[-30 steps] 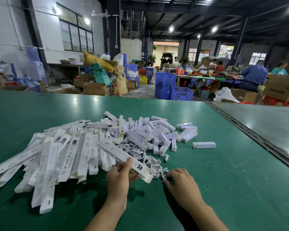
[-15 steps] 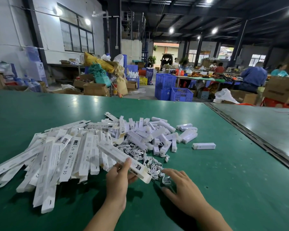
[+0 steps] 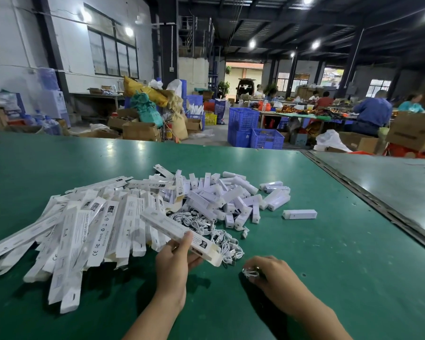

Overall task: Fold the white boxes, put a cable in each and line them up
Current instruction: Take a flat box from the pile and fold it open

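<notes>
My left hand (image 3: pixel 174 263) grips a long white box (image 3: pixel 172 230), folded into a tube, its open end pointing right. My right hand (image 3: pixel 270 274) rests on the green table (image 3: pixel 329 266) and pinches a small coiled white cable (image 3: pixel 250 273) a little right of that open end. A heap of white cables (image 3: pixel 206 227) lies just beyond the box. Flat unfolded boxes (image 3: pixel 84 229) fan out to the left. Several closed white boxes (image 3: pixel 233 195) are piled behind, and one closed box (image 3: pixel 299 214) lies alone to the right.
A metal seam (image 3: pixel 368 200) runs diagonally where a second grey table (image 3: pixel 390 182) adjoins on the right. Beyond the table's far edge stand blue crates (image 3: pixel 255 131), cardboard boxes and sacks. People sit working at a distant table on the right.
My right hand has drawn back from the cable heap toward me with one coiled cable in its fingers. My left hand keeps holding the box in about the same place.
</notes>
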A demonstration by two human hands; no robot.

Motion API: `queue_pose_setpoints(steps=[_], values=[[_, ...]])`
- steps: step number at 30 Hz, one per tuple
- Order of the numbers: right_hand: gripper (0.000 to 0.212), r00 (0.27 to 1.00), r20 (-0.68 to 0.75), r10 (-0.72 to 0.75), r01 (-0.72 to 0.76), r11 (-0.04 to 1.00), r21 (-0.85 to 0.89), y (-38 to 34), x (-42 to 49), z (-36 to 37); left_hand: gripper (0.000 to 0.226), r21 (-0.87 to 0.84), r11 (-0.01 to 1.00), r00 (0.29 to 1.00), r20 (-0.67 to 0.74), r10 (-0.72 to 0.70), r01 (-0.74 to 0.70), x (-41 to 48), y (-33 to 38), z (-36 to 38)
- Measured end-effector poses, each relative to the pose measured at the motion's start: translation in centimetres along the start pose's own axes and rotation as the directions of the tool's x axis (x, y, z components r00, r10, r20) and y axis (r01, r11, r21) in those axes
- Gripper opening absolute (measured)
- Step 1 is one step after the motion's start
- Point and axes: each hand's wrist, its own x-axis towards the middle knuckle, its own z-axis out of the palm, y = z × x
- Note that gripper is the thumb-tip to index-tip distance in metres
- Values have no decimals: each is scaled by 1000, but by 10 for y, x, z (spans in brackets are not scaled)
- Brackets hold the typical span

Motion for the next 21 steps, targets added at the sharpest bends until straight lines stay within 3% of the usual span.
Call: queue_pose_setpoints(steps=[5, 8, 15, 18, 21], values=[[13, 961, -269, 59, 23, 957, 290, -20, -5, 4, 21, 3, 1000, 1000, 4, 5, -5, -4, -2, 3], [13, 933, -353, 63, 82, 922, 379, -32, -5, 6, 16, -5, 1000, 999, 37, 9, -9, -9, -4, 9], [11, 942, -311, 129, 28, 890, 454, -44, -4, 11, 11, 1, 998, 991, 114, 70, -70, -19, -9, 17], [17, 953, -245, 178, -10, 827, 561, -46, -5, 11, 14, 48, 991, 985, 122, 121, -128, -20, -13, 16], [8, 950, -221, 222, -41, 788, 615, -49, -3, 13, 16, 69, 987, 982, 126, 138, -147, -20, -14, 15]])
